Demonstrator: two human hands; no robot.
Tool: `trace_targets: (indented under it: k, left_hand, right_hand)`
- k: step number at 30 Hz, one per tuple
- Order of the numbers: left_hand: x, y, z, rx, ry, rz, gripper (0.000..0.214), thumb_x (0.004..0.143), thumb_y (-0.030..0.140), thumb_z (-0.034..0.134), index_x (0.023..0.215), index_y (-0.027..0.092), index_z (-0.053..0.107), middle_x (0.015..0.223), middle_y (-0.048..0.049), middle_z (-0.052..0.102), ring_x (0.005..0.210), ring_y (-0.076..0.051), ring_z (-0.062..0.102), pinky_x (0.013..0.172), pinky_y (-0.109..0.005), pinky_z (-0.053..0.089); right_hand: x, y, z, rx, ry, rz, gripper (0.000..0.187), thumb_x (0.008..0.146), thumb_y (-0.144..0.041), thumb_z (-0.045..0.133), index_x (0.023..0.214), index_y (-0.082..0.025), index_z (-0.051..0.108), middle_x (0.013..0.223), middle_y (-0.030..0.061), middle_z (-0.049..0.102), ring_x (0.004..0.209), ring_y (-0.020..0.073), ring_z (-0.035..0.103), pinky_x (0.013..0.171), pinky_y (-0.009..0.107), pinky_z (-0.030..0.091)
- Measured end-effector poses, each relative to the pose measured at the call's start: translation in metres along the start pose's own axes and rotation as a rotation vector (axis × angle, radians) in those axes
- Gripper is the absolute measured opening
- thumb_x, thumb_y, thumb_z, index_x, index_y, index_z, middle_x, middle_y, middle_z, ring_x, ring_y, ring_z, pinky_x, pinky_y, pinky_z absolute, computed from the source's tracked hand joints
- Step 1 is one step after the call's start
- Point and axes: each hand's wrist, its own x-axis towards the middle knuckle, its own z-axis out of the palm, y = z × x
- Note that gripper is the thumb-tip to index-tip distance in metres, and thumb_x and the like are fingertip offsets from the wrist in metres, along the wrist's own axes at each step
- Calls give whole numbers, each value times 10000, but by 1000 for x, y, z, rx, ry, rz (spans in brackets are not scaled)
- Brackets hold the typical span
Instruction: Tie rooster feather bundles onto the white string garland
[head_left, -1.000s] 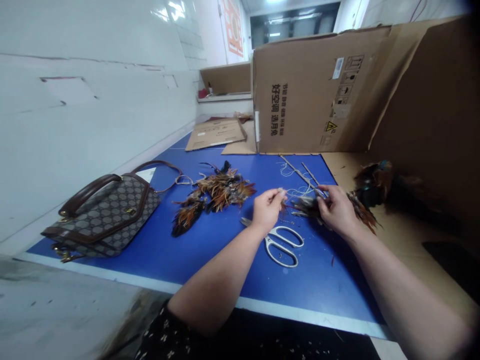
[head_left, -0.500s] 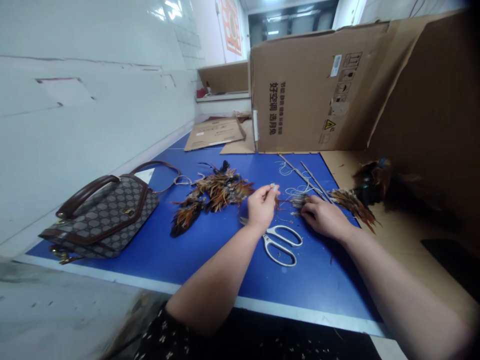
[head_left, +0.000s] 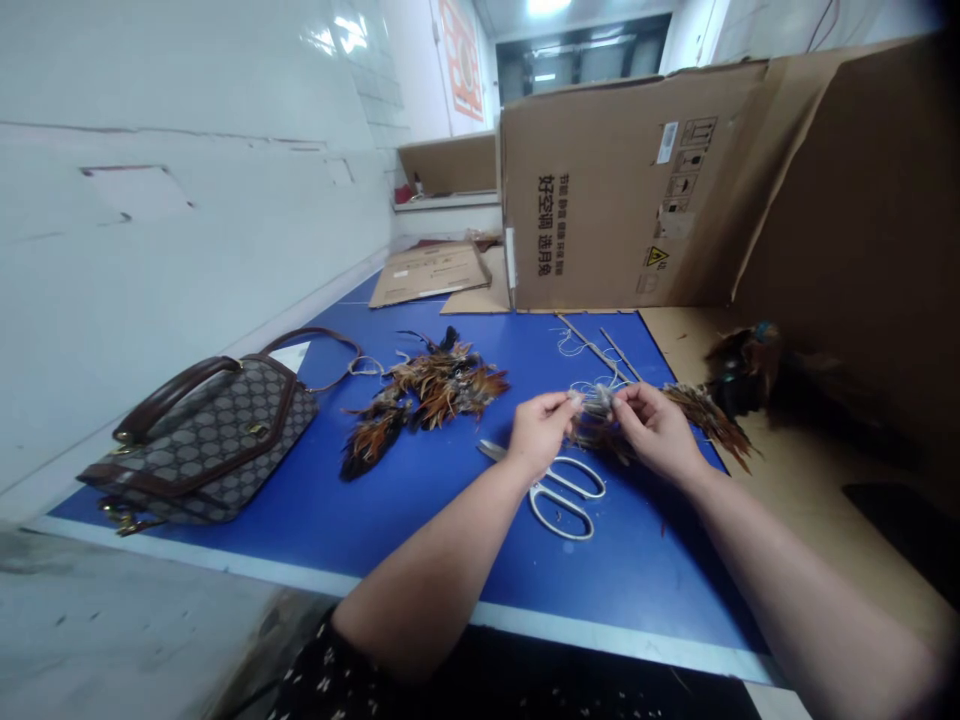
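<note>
My left hand (head_left: 538, 432) and my right hand (head_left: 654, 427) meet over the blue table (head_left: 420, 500), both pinched on a small bundle of brown feathers (head_left: 596, 418) held between them just above the surface. White-handled scissors (head_left: 559, 490) lie on the table right under my left wrist. A loose pile of orange-brown and black feathers (head_left: 424, 395) lies to the left of my hands. Another bunch of feathers (head_left: 705, 412) lies just right of my right hand, with thin sticks (head_left: 600, 352) and pale thread (head_left: 577, 345) behind.
A patterned brown handbag (head_left: 206, 435) rests at the table's left end by the white wall. A large upright cardboard box (head_left: 622, 190) stands at the back, with flat cardboard (head_left: 431, 270) behind the table and cardboard sheets (head_left: 825, 470) on the right holding dark feathers (head_left: 742, 365).
My right hand, which was pressed down on the table half a second ago, has lifted with feathers and come together with my left hand. The view shifted slightly.
</note>
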Motion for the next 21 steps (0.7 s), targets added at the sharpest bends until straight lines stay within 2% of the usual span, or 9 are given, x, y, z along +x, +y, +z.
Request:
trace_targets:
  k: [4, 9, 16, 21]
  left_hand:
    - [-5, -4, 8, -103, -71, -46, 430, 790, 528, 810, 851, 107, 745, 596, 14, 535, 533, -61, 421, 518, -222, 300]
    - [-6, -6, 12, -168, -106, -44, 436, 769, 522, 831, 810, 101, 725, 643, 0, 561, 560, -65, 467, 550, -236, 350]
    - [-4, -7, 11, -177, -97, -58, 434, 747, 455, 854, 957, 89, 750, 655, 2, 591, 569, -71, 490, 560, -240, 372]
    - [-2, -5, 8, -204, -110, -28, 372, 781, 451, 831, 808, 100, 709, 620, 3, 570, 541, -63, 474, 530, -234, 342]
  right_hand:
    - [-5, -5, 7, 41, -45, 22, 313, 961, -539, 652, 940, -232, 595, 751, 21, 666, 650, 168, 617, 596, 287, 515]
    - [-9, -6, 14, 70, -90, 9, 310, 962, -536, 656, 959, -231, 601, 743, 11, 667, 642, 164, 623, 604, 292, 533]
    - [-11, -6, 17, 96, -132, 13, 294, 958, -513, 671, 964, -226, 612, 770, 17, 701, 661, 167, 643, 627, 299, 539]
    - [-11, -6, 17, 39, -178, -18, 297, 979, -505, 638, 918, -215, 630, 789, 28, 703, 673, 166, 631, 637, 300, 535]
